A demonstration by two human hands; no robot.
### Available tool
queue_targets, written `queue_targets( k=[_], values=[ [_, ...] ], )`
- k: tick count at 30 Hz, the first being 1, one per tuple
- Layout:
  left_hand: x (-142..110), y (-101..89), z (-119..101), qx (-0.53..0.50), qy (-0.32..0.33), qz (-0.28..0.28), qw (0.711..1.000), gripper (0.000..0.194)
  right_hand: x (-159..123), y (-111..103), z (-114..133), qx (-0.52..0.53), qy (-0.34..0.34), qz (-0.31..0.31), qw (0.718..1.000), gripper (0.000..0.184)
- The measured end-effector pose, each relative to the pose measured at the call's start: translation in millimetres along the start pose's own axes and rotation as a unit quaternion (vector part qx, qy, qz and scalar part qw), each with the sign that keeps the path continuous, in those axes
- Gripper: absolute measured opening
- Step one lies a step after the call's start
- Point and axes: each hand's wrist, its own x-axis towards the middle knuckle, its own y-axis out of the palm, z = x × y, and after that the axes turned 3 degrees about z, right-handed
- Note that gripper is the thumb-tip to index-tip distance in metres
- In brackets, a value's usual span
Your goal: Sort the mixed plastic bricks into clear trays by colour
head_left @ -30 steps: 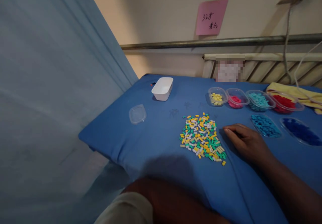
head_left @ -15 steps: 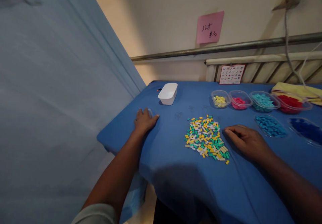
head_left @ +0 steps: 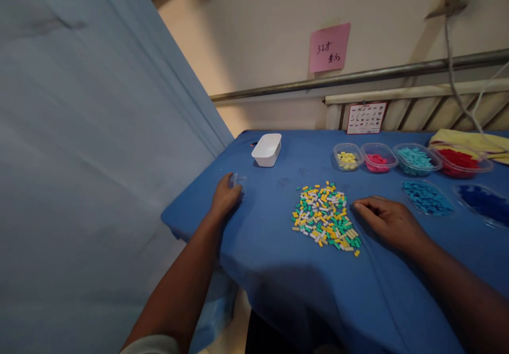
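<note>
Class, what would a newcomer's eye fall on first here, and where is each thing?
Probably first the spread of small yellow, green and pale blocks on the blue cloth, beside the right hand. Next comes the pink note on the wall above the metal pipe. Then the left hand, farther left, at a clear plastic container.

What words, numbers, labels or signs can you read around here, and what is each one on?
"32才", handwritten on the pink note; the last character is my best reading.
Second line of the same note: handwritten characters, too unclear to read surely.
Red-edged white card: red heading and print among small pictures, too small to read.
I can make out no other text.
</note>
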Motion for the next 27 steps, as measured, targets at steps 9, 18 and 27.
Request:
queue_targets(
  k=[9,18,27],
  values=[
    [-72.8,-8.8,-90.3,-0.038,0.237,-0.043,0.97,0.067,2.1,-0.2,22.4,0.132,0.05,-0.057,0.988,0.035],
    [-171.6,68.3,-230.8,-0.068,0.411,0.031,0.908,0.088,4.4,-12.3,64.0,0.438,0.094,0.089,0.889,0.042],
    [-76.8,82.5,-176.4,-0.107,0.321,0.071,0.938,0.041,20.2,-49.3,-29.1,0.016,0.144,-0.183,0.972,0.069]
  ],
)
